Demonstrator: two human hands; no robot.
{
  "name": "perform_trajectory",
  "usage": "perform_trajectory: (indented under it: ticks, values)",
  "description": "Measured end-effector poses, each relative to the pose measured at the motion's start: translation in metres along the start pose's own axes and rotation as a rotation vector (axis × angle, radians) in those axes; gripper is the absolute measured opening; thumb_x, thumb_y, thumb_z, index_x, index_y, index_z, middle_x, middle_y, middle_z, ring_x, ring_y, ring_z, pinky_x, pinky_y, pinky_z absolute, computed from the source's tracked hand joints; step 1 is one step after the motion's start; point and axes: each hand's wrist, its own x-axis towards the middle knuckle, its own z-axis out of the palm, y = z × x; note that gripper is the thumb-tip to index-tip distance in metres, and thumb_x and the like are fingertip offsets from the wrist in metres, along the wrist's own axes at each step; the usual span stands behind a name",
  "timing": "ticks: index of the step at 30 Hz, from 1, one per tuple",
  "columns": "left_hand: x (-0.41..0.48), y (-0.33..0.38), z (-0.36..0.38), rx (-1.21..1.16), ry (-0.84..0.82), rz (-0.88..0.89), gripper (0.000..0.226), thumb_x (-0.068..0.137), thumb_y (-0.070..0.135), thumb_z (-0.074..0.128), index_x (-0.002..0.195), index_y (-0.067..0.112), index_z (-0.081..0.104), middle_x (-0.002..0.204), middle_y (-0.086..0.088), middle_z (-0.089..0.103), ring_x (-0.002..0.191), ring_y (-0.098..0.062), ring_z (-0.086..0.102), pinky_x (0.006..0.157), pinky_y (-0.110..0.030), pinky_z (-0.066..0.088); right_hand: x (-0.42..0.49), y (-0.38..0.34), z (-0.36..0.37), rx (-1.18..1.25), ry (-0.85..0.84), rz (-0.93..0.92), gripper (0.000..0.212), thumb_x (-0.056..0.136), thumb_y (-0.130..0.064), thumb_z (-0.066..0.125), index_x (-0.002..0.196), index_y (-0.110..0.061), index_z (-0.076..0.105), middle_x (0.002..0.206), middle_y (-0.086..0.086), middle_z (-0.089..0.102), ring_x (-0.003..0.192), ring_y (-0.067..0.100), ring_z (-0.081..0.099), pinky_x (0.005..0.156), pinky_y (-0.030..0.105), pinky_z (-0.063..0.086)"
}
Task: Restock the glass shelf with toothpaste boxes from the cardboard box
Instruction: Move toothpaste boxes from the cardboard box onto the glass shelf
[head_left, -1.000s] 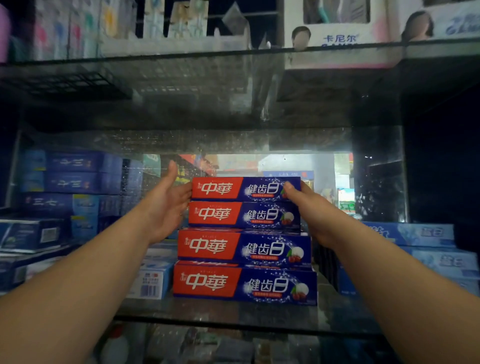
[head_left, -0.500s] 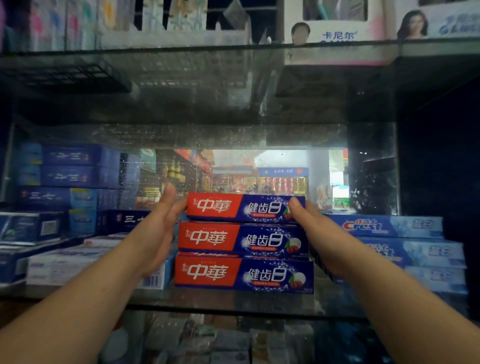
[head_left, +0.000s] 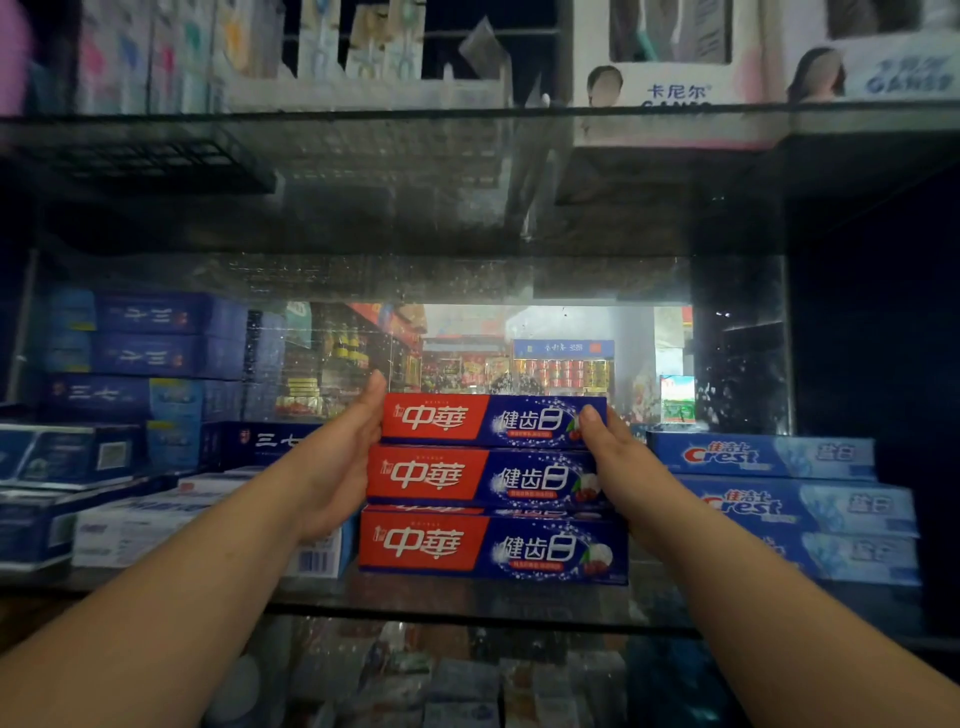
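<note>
Head cam, looking into the glass shelf. Far left there's a pile of dark blue boxes toward the back. Lower down sits a white box with a barcode, just beside the stack I'm handling.

My left hand is pressed against the left ends of the top two toothpaste boxes, thumb sticking up by the top corner. The fingers go round behind, so I can't really see them, but the hand is holding the boxes.

The toothpaste boxes are red and blue, stacked three high mid-shelf with the long sides facing me. The bottom one lies flat on the glass, and a sliver of another box peeks out between the middle and bottom ones.

My right hand grips the right ends of the same top two, thumb on the front of the top box, the other fingers hidden behind. Just right of that is a stack of three light blue Crest boxes. Up top, another shelf carries pale packs.
</note>
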Motion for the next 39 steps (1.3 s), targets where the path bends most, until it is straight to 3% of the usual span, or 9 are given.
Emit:
perform_trajectory:
  ticks: [3, 6, 13, 19, 22, 26, 30, 33, 39]
  values:
    - [0.002, 0.001, 0.005, 0.003, 0.026, -0.004, 0.06, 0.089, 0.066, 0.029, 0.12, 0.022, 0.058, 0.11, -0.008, 0.072, 0.102, -0.028, 0.069, 0.089, -0.047, 0.051, -0.001, -0.002, -0.001, 0.099, -0.029, 0.05, 0.056, 0.093, -0.061, 0.038, 0.144, -0.043, 0.023, 0.126, 0.005, 0.059, 0.096, 0.029, 0.069, 0.085, 0.05, 0.056]
    - [0.004, 0.002, 0.007, 0.01, 0.045, -0.009, 0.057, 0.09, 0.066, 0.029, 0.113, 0.024, 0.06, 0.105, -0.007, 0.074, 0.099, -0.027, 0.07, 0.084, -0.044, 0.053, 0.0, -0.002, -0.002, 0.16, -0.062, 0.073, 0.062, 0.09, -0.063, 0.043, 0.145, -0.044, 0.022, 0.132, 0.008, 0.057, 0.096, 0.031, 0.07, 0.08, 0.054, 0.057]
    - [0.008, 0.002, 0.009, 0.038, 0.044, -0.012, 0.055, 0.088, 0.069, 0.029, 0.106, 0.029, 0.061, 0.102, -0.006, 0.075, 0.1, -0.029, 0.069, 0.093, -0.05, 0.049, 0.002, -0.002, -0.002, 0.197, -0.068, 0.082, 0.058, 0.093, -0.056, 0.045, 0.144, -0.043, 0.021, 0.124, 0.008, 0.063, 0.086, 0.029, 0.073, 0.074, 0.05, 0.059]
    - [0.007, 0.001, 0.011, 0.151, 0.047, -0.019, 0.061, 0.086, 0.07, 0.029, 0.115, 0.025, 0.059, 0.103, -0.007, 0.074, 0.097, -0.026, 0.071, 0.09, -0.047, 0.052, -0.001, -0.006, -0.001, 0.143, -0.047, 0.084, 0.058, 0.094, -0.055, 0.042, 0.145, -0.046, 0.016, 0.129, 0.01, 0.058, 0.086, 0.029, 0.073, 0.073, 0.049, 0.06]
    - [-0.001, 0.0, 0.011, 0.305, 0.094, -0.066, 0.079, 0.077, 0.077, 0.037, 0.136, 0.025, 0.045, 0.113, -0.004, 0.071, 0.099, -0.023, 0.071, 0.087, -0.044, 0.053, -0.008, -0.01, 0.001, 0.12, -0.015, 0.069, 0.063, 0.092, -0.06, 0.041, 0.146, -0.047, 0.01, 0.139, 0.009, 0.051, 0.093, 0.03, 0.07, 0.08, 0.051, 0.058]
    - [-0.024, -0.005, 0.014, 0.804, 0.244, 0.007, 0.1, 0.07, 0.079, 0.041, 0.15, 0.04, -0.005, 0.159, 0.005, 0.016, 0.139, -0.025, 0.034, 0.109, -0.047, 0.034, -0.033, -0.012, -0.008, 0.041, 0.078, 0.059, 0.091, 0.071, -0.079, 0.05, 0.145, -0.048, 0.006, 0.151, 0.006, 0.036, 0.119, 0.034, 0.055, 0.096, 0.056, 0.048]
    - [-0.051, -0.04, 0.015, 1.454, 0.248, 0.208, 0.108, 0.055, 0.094, -0.002, 0.145, 0.036, -0.022, 0.152, 0.015, -0.031, 0.143, -0.009, -0.024, 0.118, -0.048, -0.009, -0.079, 0.003, -0.014, -0.211, 0.126, -0.021, 0.058, 0.085, -0.047, 0.064, 0.127, -0.026, 0.03, 0.129, 0.003, 0.051, 0.105, 0.02, 0.058, 0.089, 0.043, 0.052]
    - [-0.059, -0.063, 0.019, 1.611, 0.232, 0.195, 0.115, 0.052, 0.086, -0.025, 0.151, 0.033, -0.005, 0.147, 0.016, -0.034, 0.138, -0.008, -0.034, 0.114, -0.052, -0.02, -0.092, 0.011, -0.009, -0.482, 0.084, -0.023, 0.048, 0.081, -0.048, 0.067, 0.112, -0.029, 0.035, 0.118, -0.003, 0.049, 0.102, 0.016, 0.056, 0.085, 0.039, 0.052]
    - [-0.062, -0.065, 0.021, 1.443, 0.304, 0.202, 0.11, 0.052, 0.092, -0.014, 0.143, 0.045, 0.023, 0.16, 0.012, 0.003, 0.146, -0.013, -0.017, 0.113, -0.053, -0.016, -0.098, 0.007, -0.002, -0.724, 0.046, -0.054, 0.045, 0.086, -0.047, 0.062, 0.118, -0.03, 0.036, 0.106, -0.005, 0.055, 0.085, 0.015, 0.056, 0.064, 0.028, 0.043]
